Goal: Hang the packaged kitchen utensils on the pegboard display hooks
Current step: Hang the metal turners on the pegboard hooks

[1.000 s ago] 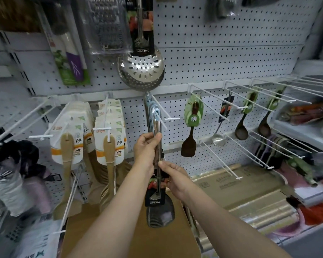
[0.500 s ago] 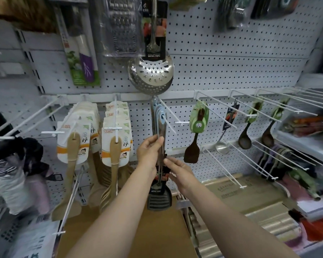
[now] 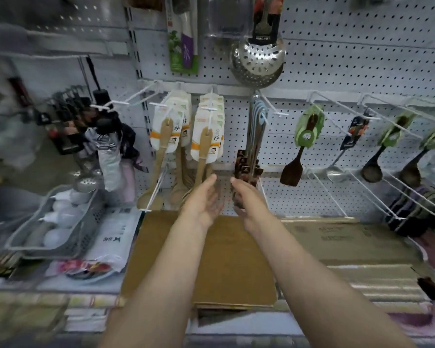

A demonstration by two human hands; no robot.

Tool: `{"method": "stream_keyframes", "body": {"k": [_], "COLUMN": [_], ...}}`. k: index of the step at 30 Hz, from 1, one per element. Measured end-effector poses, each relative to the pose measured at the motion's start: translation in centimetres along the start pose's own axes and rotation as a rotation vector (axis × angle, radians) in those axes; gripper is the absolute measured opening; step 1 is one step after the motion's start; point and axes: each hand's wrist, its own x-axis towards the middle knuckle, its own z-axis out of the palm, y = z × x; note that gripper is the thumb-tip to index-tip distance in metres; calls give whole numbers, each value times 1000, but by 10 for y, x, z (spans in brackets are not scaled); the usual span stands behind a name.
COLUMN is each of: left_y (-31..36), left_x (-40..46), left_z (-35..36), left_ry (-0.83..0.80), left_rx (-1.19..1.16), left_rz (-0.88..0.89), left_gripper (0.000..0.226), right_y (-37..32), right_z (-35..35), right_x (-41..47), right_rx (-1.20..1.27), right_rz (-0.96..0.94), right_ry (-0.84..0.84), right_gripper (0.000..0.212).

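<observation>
Several packaged steel spatulas [image 3: 253, 144] hang in a stack on a white peg hook [image 3: 268, 110] of the pegboard [image 3: 337, 71]. Their dark label cards sit at the lower end of the handles. My left hand [image 3: 204, 199] is below and left of them, palm turned inward, fingers relaxed, holding nothing. My right hand [image 3: 246, 202] is just under the hanging stack, fingers loosely extended; its fingertips are close to the spatula heads, and contact is unclear. Wooden spoons in white packs [image 3: 206, 136] hang to the left.
A brown cardboard box [image 3: 211, 257] lies on the shelf under my arms. Empty white hooks [image 3: 337, 106] jut out at right, some with green-carded dark spoons [image 3: 308, 129]. A steel skimmer [image 3: 258, 59] hangs above. A grey basket [image 3: 68, 229] and umbrellas [image 3: 111, 156] are at left.
Both hands have let go of the spatula, which now hangs on the hook with the others. The hands have dropped lower and opened. The camera has tilted down and shifted.
</observation>
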Motion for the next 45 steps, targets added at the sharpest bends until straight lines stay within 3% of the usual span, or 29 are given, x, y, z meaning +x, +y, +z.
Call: {"method": "stream_keyframes", "body": {"k": [2,4,6,10,17,21,26,31,34,40,43,45], "left_y": [1,6,12,31,73,114,180,234,265,325,352,372], "left_x": [-23,-46,-67,-107,-159,-180,-208,-230,-239,-235,-215,-199], "left_z": [-26,-54,-86,-151,-255,-323,-422,-533,-584,-661,-697,-722], "left_ry": [51,133,213,360,502,538,572,628,680,716,708,721], "left_rx": [-32,-54,-53,-87,-193,-236,-236,-271,-285,-258,-289,-299], "left_rz": [-10,-6,12,74,143,175,183,225,251,248,239,239], "left_gripper": [27,16,18,49,36,35,10,35,59,48,32,40], "right_y": [12,27,42,65,88,103,124,167,191,219,233,241], "right_z": [15,33,53,100,204,282,403,522,580,675,723,757], "right_x": [-22,-44,-66,-107,-159,-189,-231,-262,-275,-274,-257,-243], "right_rx": [-8,-26,-57,-61,-159,-187,-198,-199,-206,-223,-229,-225], "right_rz": [67,137,196,273,320,314,297,297,320,363,362,370], "right_ry": [-47,-90,-140,-235,-354,-401,-448,-530,-573,-591,-594,-621], "right_gripper": [31,16,21,34,32,43,24,19,33,42,46,39]}}
